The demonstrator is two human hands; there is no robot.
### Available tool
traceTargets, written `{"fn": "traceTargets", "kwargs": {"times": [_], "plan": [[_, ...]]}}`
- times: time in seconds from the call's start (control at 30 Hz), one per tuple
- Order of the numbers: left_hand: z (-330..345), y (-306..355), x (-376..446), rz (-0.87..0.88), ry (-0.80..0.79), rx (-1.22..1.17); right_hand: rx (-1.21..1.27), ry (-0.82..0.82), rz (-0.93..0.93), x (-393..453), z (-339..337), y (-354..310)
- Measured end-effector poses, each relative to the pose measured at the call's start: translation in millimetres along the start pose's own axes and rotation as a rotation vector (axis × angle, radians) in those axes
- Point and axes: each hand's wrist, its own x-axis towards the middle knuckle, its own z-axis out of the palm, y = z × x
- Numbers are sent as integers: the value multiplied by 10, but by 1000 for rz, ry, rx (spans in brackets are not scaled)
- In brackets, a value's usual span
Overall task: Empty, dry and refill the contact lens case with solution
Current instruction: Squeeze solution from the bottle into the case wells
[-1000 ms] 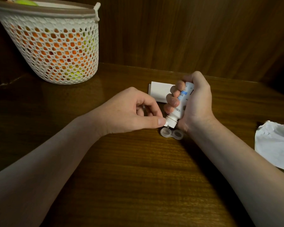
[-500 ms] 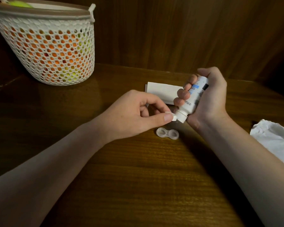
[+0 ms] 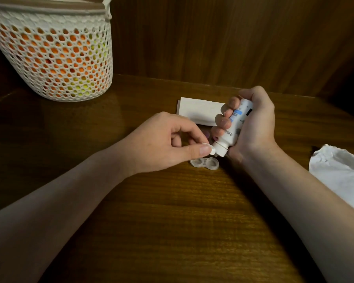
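- Small white plastic solution bottle with a blue label (image 3: pixel 234 123) clenched in the right hand (image 3: pixel 251 123), tilted nozzle-down over the middle of the dark wooden table (image 3: pixel 172 221)
- Hinged white flip cap (image 3: pixel 209 149) pinched at the nozzle by the left hand (image 3: pixel 164 144), thumb against it
- Clear twin-well plastic contact lens case (image 3: pixel 204 164) lying open just beneath the nozzle, apparently untouched
- Probably light, rigid and slick: best pinned by the rim while filling, easily knocked aside
- Bottle likely soft-walled, gentle squeeze at mid-body

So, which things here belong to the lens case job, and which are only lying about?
For the job: solution bottle, its cap, lens case, crumpled tissue, left hand, right hand.
Lying about: mesh basket, white box.
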Motion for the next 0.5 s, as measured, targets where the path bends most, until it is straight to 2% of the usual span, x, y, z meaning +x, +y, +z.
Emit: {"fn": "traceTargets", "kwargs": {"times": [0.5], "plan": [[-8,-13,4,5,-7,-16,-13,-23,18,-7,53,-20]]}}
